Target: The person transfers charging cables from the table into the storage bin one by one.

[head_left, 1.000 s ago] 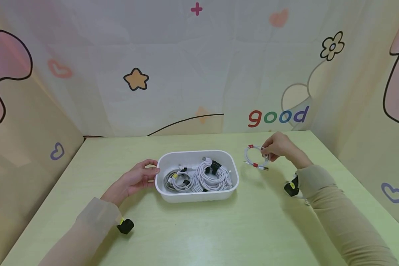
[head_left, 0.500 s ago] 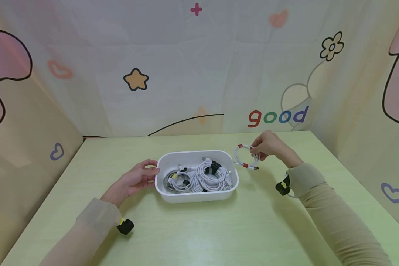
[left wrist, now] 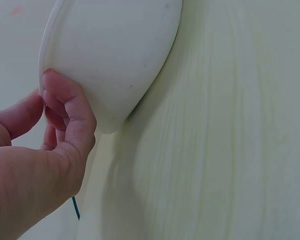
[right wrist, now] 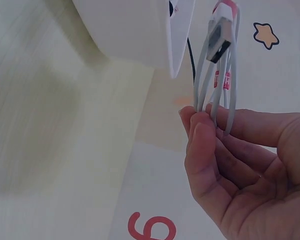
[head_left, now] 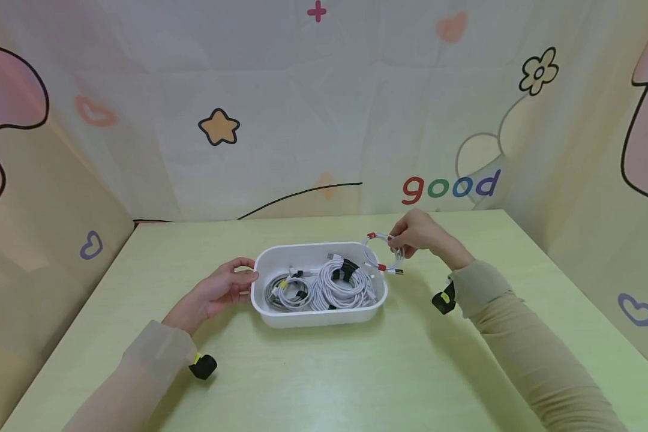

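Note:
A white plastic bin (head_left: 318,319) stands on the table, with several coiled cables inside. At its left end my left hand (head_left: 224,289) pinches the rim between thumb and fingers; the left wrist view shows the bin's outer wall (left wrist: 115,55) beside those fingers. My right hand (head_left: 423,234) pinches a coiled white USB cable (head_left: 368,255) with red ties, held up so that it overlaps the bin's right rim in the head view. Its metal USB plug (right wrist: 220,40) shows in the right wrist view. Inside lie a large white cable coil (head_left: 335,294) with black ties and a smaller coil (head_left: 291,297).
The pale green table (head_left: 313,378) reaches back to a printed curtain (head_left: 302,120) and has curtain on both sides. Black wrist cameras (head_left: 202,366) hang beneath both cuffs, close over the tabletop.
My right hand has moved left with the USB cable, from the right of the bin to its right rim. The left hand and the bin have stayed in place.

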### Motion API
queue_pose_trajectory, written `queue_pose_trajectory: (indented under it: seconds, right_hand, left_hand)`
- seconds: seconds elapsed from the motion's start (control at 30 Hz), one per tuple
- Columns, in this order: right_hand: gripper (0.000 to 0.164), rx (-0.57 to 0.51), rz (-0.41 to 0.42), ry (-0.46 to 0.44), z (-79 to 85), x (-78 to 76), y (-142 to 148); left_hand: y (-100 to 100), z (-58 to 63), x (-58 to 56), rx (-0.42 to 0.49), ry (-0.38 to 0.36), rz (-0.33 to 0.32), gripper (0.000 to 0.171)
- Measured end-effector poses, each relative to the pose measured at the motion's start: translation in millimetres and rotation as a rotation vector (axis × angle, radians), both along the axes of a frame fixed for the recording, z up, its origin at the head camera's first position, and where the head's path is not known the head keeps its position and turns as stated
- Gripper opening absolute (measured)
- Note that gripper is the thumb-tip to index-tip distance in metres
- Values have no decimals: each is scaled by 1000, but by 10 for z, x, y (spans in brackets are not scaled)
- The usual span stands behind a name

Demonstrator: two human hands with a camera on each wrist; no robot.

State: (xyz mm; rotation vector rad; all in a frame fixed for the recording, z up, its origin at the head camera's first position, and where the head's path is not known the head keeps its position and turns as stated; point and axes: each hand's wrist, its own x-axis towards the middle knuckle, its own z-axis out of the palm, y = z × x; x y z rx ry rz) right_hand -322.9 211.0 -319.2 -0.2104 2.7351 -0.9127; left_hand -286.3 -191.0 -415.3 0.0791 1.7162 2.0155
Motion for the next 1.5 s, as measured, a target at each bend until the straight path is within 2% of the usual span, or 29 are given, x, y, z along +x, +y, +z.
queue_pose_trajectory:
  seconds: [0.63, 1.23, 1.5]
  right_hand:
    - [20, -14, 60, 4, 15, 2, -354]
    - [19, -29, 95, -22, 9, 14, -700]
    - [17, -31, 139, -10, -19, 35, -863]
  left_hand:
    - [-17, -12, -11, -23, 2, -5, 29]
    - [-12, -31, -5, 8, 11, -20, 24]
    - [-20, -32, -11, 14, 11, -25, 24]
